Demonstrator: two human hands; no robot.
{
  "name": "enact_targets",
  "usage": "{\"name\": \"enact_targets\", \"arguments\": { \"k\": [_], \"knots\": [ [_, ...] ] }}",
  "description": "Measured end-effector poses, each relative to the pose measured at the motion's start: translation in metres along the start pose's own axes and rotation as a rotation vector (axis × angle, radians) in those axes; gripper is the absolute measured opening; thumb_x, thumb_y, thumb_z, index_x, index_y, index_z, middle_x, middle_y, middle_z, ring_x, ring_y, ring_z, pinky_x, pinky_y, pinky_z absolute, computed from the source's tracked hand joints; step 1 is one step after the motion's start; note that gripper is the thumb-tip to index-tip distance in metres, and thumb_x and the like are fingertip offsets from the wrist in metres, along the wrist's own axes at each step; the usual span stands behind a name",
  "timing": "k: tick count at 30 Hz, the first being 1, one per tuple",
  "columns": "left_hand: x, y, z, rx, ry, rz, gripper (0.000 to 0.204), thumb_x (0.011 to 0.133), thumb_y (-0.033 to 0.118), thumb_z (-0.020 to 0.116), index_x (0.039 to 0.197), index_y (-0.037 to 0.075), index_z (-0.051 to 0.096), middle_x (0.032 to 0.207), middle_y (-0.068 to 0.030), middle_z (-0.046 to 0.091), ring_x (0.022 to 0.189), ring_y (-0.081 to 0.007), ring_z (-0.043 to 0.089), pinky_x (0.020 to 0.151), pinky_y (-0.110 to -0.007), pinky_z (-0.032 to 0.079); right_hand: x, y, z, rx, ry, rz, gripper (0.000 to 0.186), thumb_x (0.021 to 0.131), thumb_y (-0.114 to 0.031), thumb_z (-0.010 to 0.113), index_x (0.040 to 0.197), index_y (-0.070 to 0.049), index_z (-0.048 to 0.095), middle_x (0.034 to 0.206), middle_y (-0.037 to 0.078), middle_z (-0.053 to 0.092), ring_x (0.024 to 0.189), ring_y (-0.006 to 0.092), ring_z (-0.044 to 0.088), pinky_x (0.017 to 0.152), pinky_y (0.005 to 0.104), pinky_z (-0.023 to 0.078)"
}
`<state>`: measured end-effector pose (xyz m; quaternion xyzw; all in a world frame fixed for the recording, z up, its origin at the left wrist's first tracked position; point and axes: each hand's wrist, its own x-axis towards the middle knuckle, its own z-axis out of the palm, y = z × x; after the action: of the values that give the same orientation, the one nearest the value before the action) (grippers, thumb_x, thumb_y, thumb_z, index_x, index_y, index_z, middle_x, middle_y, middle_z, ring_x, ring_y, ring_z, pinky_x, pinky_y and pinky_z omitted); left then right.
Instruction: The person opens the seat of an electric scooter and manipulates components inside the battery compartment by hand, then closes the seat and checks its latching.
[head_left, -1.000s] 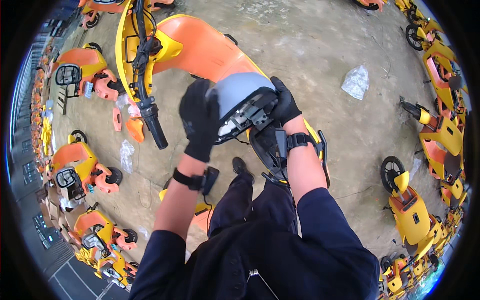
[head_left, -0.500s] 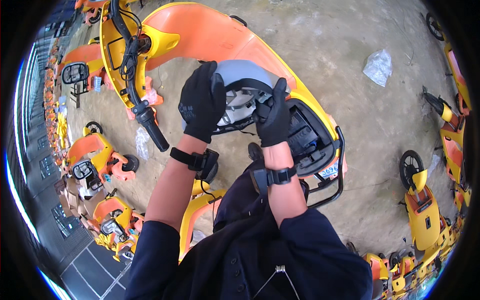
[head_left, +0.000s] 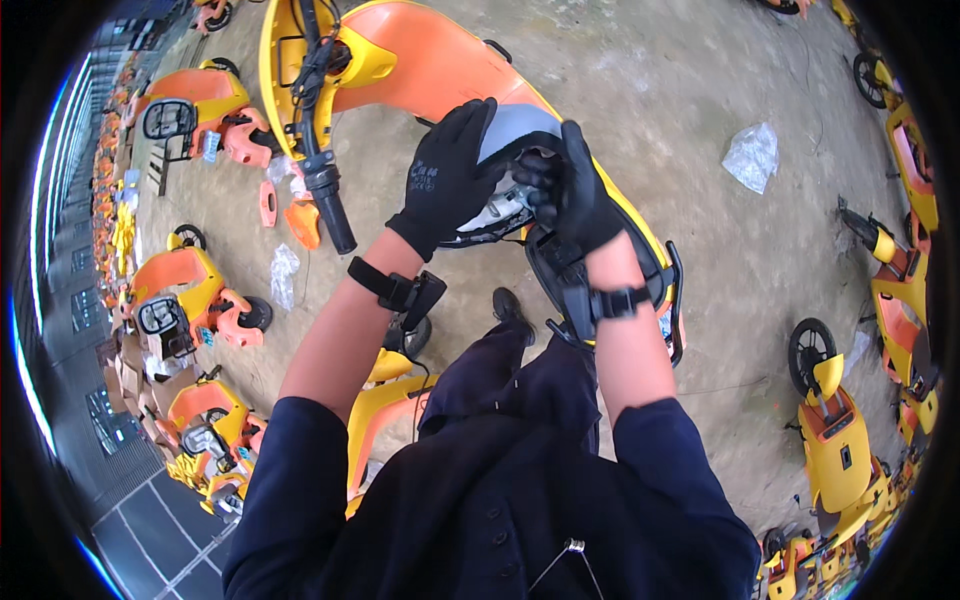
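Note:
A grey helmet (head_left: pixel 522 122) is held up before me, tilted so that its dark rim and pale inner lining face me. My left hand (head_left: pixel 450 178), in a black glove, grips the helmet's left side with its fingers along the shell. On the opposite side my right hand (head_left: pixel 580 195), also gloved in black, curls its fingers in at the rim and lining. What those fingertips pinch, if anything, is hidden. Just beyond and under the helmet stands a yellow and orange scooter (head_left: pixel 440 55), its black seat-end compartment (head_left: pixel 548 262) partly covered by my right forearm.
The scooter's handlebar grip (head_left: pixel 335 215) juts out left of my hands. Clear plastic sheets (head_left: pixel 752 157) and orange panels (head_left: pixel 302 224) lie on the concrete floor. More scooters stand at left (head_left: pixel 185 290) and right (head_left: pixel 845 440). Another yellow frame (head_left: pixel 385 425) is close by my left leg.
The helmet and both hands have shifted slightly up and right in the picture. My right hand has turned, its fingers now curled into the helmet's opening. The nearby scooter also appears further right.

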<state>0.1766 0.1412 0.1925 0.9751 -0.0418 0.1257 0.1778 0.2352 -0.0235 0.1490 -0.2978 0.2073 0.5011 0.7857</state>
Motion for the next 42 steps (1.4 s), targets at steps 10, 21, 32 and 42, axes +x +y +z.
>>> {"name": "enact_targets", "arguments": {
  "k": [10,21,32,42],
  "knots": [
    [-0.018,0.001,0.0,-0.274,0.175,-0.278,0.048,0.081,0.03,0.056,0.115,-0.002,0.047,0.11,-0.0222,0.052,0.102,-0.0356,0.05,0.087,-0.04,0.039,0.032,-0.004,0.008,-0.101,-0.102,-0.094,0.052,0.076,-0.061,0.051,0.071,-0.01,0.055,0.056,0.002,0.05,0.042,0.009,0.043,0.032,0.0177,0.029],
    [0.001,0.008,0.013,-0.187,0.33,-0.311,0.029,0.087,0.026,0.049,0.095,0.0,0.058,0.087,-0.0145,0.06,0.083,-0.0262,0.058,0.073,-0.034,0.044,0.04,-0.017,0.022,-0.281,-0.222,-0.091,0.05,0.083,-0.057,0.044,0.059,-0.013,0.048,0.046,0.0,0.043,0.034,0.0099,0.04,0.031,0.0204,0.027],
    [-0.001,0.001,0.021,-0.205,0.386,-0.54,0.029,0.085,0.028,0.046,0.08,0.003,0.06,0.074,-0.0171,0.059,0.071,-0.0348,0.056,0.063,-0.041,0.043,0.026,0.012,0.014,-0.106,0.051,-0.199,0.022,0.086,-0.032,0.052,0.074,-0.013,0.056,0.043,-0.006,0.035,0.031,0.0049,0.03,0.031,0.0176,0.024],
    [-0.002,-0.011,0.015,-0.044,0.189,-0.268,0.04,0.076,0.031,0.062,0.106,0.005,0.057,0.102,-0.0156,0.059,0.096,-0.0317,0.055,0.083,-0.038,0.043,0.069,0.049,-0.018,-1.183,0.247,-1.159,0.037,0.093,-0.027,0.037,0.116,-0.001,0.05,0.054,0.004,0.052,0.039,0.0119,0.045,0.035,0.0229,0.032]
  ]
}}
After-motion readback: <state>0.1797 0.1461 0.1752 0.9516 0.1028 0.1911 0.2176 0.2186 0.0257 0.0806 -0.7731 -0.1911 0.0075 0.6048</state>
